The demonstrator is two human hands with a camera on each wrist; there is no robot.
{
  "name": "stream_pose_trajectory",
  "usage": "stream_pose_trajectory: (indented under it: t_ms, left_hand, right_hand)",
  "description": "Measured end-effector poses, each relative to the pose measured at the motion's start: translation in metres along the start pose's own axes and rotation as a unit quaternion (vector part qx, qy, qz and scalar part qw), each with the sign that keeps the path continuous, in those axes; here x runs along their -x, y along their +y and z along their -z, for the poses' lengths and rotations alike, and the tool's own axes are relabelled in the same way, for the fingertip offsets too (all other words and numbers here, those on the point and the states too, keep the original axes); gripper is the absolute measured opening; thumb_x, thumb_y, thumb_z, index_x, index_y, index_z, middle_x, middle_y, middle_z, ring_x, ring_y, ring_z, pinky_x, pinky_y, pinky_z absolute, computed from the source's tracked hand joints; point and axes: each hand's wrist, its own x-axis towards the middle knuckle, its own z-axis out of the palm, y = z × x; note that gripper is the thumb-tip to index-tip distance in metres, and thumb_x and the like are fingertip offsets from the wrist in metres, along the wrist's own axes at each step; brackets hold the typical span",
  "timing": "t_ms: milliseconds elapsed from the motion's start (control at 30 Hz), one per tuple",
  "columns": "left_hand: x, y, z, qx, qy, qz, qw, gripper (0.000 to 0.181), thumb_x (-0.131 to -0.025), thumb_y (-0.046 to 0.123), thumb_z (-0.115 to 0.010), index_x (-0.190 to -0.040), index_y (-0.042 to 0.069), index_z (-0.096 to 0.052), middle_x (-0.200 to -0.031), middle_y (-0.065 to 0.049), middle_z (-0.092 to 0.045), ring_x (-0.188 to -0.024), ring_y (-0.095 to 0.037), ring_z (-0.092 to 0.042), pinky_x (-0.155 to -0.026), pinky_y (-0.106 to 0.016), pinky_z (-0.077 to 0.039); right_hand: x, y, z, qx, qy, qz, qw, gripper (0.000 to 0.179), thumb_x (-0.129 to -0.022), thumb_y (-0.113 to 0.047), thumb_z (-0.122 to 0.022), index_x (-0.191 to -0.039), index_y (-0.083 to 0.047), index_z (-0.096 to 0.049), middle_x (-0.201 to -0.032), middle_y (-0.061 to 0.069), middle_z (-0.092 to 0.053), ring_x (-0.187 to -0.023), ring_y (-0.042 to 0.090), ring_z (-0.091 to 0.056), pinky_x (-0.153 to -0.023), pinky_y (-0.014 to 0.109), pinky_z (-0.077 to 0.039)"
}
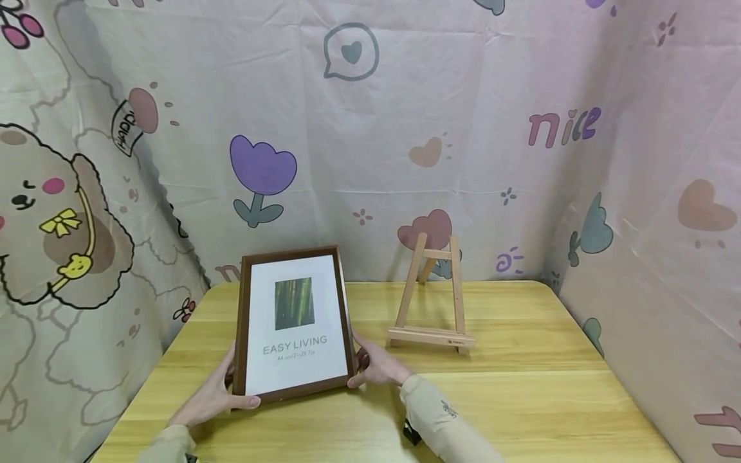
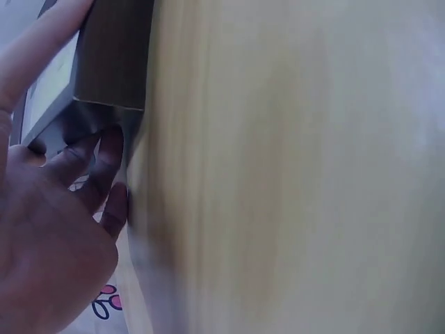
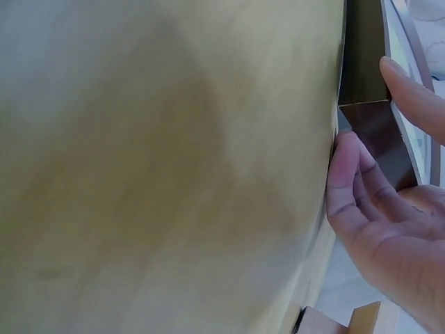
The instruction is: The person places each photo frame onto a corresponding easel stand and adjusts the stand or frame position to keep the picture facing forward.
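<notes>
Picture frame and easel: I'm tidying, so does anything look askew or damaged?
Slightly askew: the picture frame, held by the left hand and right hand, and the easel slant opposite ways across the table. No damage shows.

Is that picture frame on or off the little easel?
Off: the left hand and right hand hold the frame apart from the easel.

The frame (image 1: 243, 321) I grip looks like smooth, faintly glossy wood; its insert (image 1: 294, 305), printed paper, though I can't tell if it's glazed. The easel (image 1: 431, 335) is matt wood, the table (image 1: 521, 386) smooth, grained wood, my sleeves (image 1: 446, 418) matt cloth, the backdrop (image 1: 370, 116) creased fabric.
</notes>
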Motion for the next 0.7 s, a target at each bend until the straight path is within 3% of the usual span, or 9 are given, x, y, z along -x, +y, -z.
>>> stream_pose_trajectory:
  t_ms: [100, 200, 333, 567, 700]
  left_hand:
    - [-0.002, 0.003, -0.002, 0.011, 0.015, -0.006, 0.9998, 0.140, -0.070, 0.017, -0.091, -0.161, 0.020, 0.016, -0.159, -0.034, -0.029, -0.130, -0.044, -0.049, -0.105, -0.059, -0.047]
    - [-0.003, 0.005, -0.003, 0.010, 0.022, -0.008, 0.9997, 0.141, -0.070, 0.017, -0.092, -0.161, 0.019, 0.015, -0.155, -0.034, -0.036, -0.130, -0.042, -0.050, -0.103, -0.052, -0.051]
    - [-0.003, 0.009, -0.005, 0.007, 0.030, -0.018, 0.9994, 0.141, -0.070, 0.017, -0.092, -0.161, 0.018, 0.016, -0.160, -0.035, -0.023, -0.138, -0.054, -0.039, -0.108, -0.068, -0.040]
    - [-0.003, 0.016, -0.007, 0.003, 0.043, -0.014, 0.9990, 0.144, -0.069, 0.019, -0.092, -0.160, 0.020, 0.020, -0.165, -0.034, 0.000, -0.144, -0.062, -0.019, -0.111, -0.077, -0.022]
    - [-0.003, 0.021, -0.009, -0.005, 0.050, -0.021, 0.9985, 0.142, -0.070, 0.020, -0.091, -0.160, 0.018, 0.020, -0.165, -0.033, 0.005, -0.146, -0.063, -0.011, -0.111, -0.079, -0.015]
  right_hand:
    - [0.002, -0.001, 0.002, -0.013, 0.008, 0.000, 0.9999, 0.115, -0.072, -0.005, -0.088, -0.162, -0.012, -0.017, -0.094, 0.004, -0.062, -0.077, 0.012, -0.057, -0.069, 0.021, -0.050]
    - [0.003, -0.001, 0.004, -0.024, 0.015, 0.001, 0.9996, 0.116, -0.072, -0.003, -0.088, -0.163, -0.013, -0.017, -0.095, 0.006, -0.062, -0.077, 0.013, -0.058, -0.068, 0.021, -0.051]
    - [0.005, -0.001, 0.004, -0.030, 0.025, 0.000, 0.9992, 0.117, -0.072, -0.002, -0.087, -0.163, -0.016, -0.015, -0.097, 0.006, -0.061, -0.074, 0.012, -0.059, -0.068, 0.023, -0.053]
    - [0.007, -0.002, 0.005, -0.010, 0.053, 0.025, 0.9982, 0.117, -0.072, -0.007, -0.088, -0.163, -0.015, -0.014, -0.105, 0.006, -0.060, -0.077, 0.012, -0.058, -0.066, 0.021, -0.053]
    - [0.008, -0.002, 0.007, 0.000, 0.070, 0.034, 0.9970, 0.117, -0.074, -0.013, -0.089, -0.163, -0.015, -0.013, -0.105, 0.006, -0.061, -0.075, 0.012, -0.057, -0.062, 0.022, -0.051]
